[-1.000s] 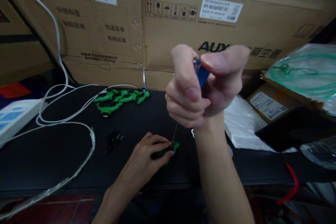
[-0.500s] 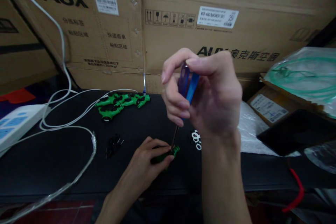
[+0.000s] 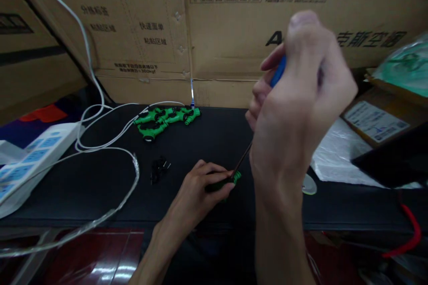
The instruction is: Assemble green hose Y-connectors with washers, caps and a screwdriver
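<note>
My left hand (image 3: 197, 189) presses a small green and black part (image 3: 223, 183) down on the black table (image 3: 100, 187). My right hand (image 3: 301, 102) is raised close to the camera, wrapped around the blue handle of a screwdriver (image 3: 278, 71). The thin shaft slants down and left, and its tip meets the green end of the part. Most of the handle is hidden behind my fingers.
Several finished green parts (image 3: 165, 120) lie at the back by the cardboard boxes (image 3: 220, 40). Small black pieces (image 3: 159, 169) sit left of my hand. White cables (image 3: 107, 142) and a power strip (image 3: 30, 160) lie left; plastic bags (image 3: 337, 156) and a black tray (image 3: 397, 160) right.
My right hand has turned on the screwdriver handle and swung right and upward, so the shaft now leans more. The view shifted down and left. My left hand still holds the part.
</note>
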### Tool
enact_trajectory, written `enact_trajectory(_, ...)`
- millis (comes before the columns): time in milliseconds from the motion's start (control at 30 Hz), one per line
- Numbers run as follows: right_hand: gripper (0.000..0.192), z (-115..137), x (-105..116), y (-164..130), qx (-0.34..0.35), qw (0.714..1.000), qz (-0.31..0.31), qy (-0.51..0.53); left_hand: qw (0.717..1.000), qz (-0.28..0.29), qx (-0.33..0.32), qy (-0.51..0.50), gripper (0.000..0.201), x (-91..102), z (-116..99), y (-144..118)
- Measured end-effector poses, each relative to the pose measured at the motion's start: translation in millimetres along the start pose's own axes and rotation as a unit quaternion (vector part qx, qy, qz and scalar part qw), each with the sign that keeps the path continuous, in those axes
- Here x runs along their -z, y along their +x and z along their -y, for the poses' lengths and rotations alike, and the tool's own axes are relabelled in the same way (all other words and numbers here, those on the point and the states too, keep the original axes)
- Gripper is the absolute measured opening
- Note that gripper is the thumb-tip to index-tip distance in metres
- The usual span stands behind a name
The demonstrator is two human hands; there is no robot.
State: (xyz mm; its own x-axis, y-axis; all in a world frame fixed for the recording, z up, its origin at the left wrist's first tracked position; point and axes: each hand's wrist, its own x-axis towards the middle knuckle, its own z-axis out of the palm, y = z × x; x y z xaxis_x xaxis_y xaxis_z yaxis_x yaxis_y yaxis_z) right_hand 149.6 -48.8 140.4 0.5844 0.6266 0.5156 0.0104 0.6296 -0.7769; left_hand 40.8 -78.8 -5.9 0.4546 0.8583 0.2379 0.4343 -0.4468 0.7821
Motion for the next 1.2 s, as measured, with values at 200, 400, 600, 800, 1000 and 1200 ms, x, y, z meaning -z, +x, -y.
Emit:
enact_trajectory(200,0.05,10.0,23.2,38.5,-0.159,0.846,0.49,0.138,0.999,-0.027,-0.015,0.011,0.018,-2.8,4.9,-0.8)
enact_trajectory(400,0.046,-9.4,15.7,40.1,-0.175,0.824,0.5,0.201,0.999,-0.036,-0.014,0.021,0.019,-3.9,3.6,-0.8)
enact_trajectory(600,0.027,0.7,1.6,-8.5,0.022,1.0,0.016,-0.006,1.0,-0.011,-0.009,-0.008,0.018,-1.5,3.3,-0.1)
enact_trajectory(800,0.036,12.8,17.2,16.9,-0.097,0.88,0.454,0.1,0.999,-0.022,-0.021,0.012,0.017,-2.5,5.9,-1.3)
enact_trajectory(1000,0.04,-8.7,22.5,46.5,-0.158,0.761,0.586,0.231,0.998,-0.035,-0.036,0.032,0.018,-4.0,4.8,-1.2)
enact_trajectory(1200,0.03,-1.0,-1.9,-5.2,0.013,0.99,0.14,-0.014,1.0,-0.022,-0.017,-0.002,0.017,-3.4,3.9,-1.2)
